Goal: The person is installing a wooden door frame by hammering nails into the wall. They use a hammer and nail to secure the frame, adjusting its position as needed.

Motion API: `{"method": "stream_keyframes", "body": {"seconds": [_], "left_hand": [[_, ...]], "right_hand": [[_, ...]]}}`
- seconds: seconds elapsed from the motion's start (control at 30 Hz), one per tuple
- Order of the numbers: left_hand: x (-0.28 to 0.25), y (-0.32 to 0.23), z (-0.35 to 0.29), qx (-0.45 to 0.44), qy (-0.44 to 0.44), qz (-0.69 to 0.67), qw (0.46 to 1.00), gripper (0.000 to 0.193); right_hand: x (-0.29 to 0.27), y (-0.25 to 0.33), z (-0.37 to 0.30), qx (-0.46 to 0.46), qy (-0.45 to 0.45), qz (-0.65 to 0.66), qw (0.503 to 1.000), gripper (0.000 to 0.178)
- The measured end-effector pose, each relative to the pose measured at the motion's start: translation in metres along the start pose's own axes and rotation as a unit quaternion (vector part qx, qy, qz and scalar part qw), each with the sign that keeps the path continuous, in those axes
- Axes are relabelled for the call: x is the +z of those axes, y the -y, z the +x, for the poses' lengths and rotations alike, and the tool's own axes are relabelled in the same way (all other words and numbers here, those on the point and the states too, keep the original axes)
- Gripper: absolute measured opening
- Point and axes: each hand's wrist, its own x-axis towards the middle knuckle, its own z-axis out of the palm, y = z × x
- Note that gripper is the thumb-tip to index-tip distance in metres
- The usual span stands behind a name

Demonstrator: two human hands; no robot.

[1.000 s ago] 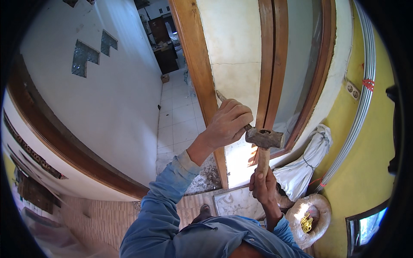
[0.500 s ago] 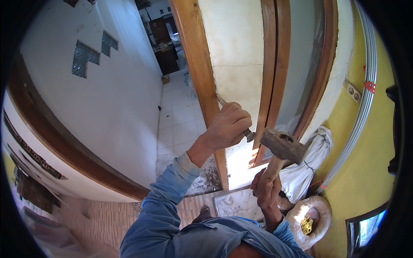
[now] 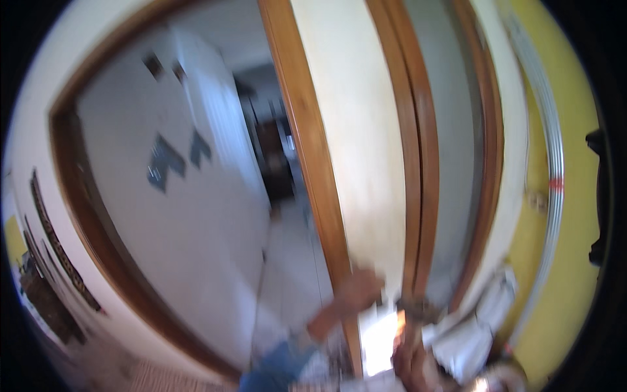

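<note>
A white sack (image 3: pixel 465 343), inside hidden, is near the hands (image 3: pixel 413 363).

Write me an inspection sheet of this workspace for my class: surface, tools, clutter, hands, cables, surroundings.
Surface: pale wall between a brown wooden post and a second wooden frame.
Tools: hammer, blurred, head uppermost; others too blurred to tell.
Clutter: white sack, right of the hammer.
Hands: left hand in front of the post, its grip blurred; right hand around the hammer's handle.
Cables: none clearly seen; long grey pipes with a red tie.
Surroundings: yellow wall at right; pale floor through the opening at left.
</note>
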Motion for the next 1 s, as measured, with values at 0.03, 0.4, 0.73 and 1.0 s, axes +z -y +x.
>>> {"method": "stream_keyframes", "body": {"seconds": [0.03,0.4,0.73,1.0], "left_hand": [[-0.002,-0.007,-0.001,0.004,-0.040,-0.078,0.996,0.026],[-0.043,-0.074,-0.084,-0.498,-0.186,-0.165,0.831,0.018],[-0.099,-0.117,-0.178,-0.622,-0.313,-0.036,0.717,0.012],[-0.193,-0.145,-0.210,-0.677,-0.419,0.149,0.586,0.032]], "right_hand": [[0.001,-0.012,-0.006,0.016,-0.030,0.016,0.999,0.039],[-0.021,-0.106,-0.019,0.057,0.111,0.001,0.992,0.036],[-0.007,-0.045,-0.034,0.077,0.170,-0.093,0.978,0.033],[0.006,-0.029,-0.040,0.156,0.310,-0.021,0.938,0.033]]}}
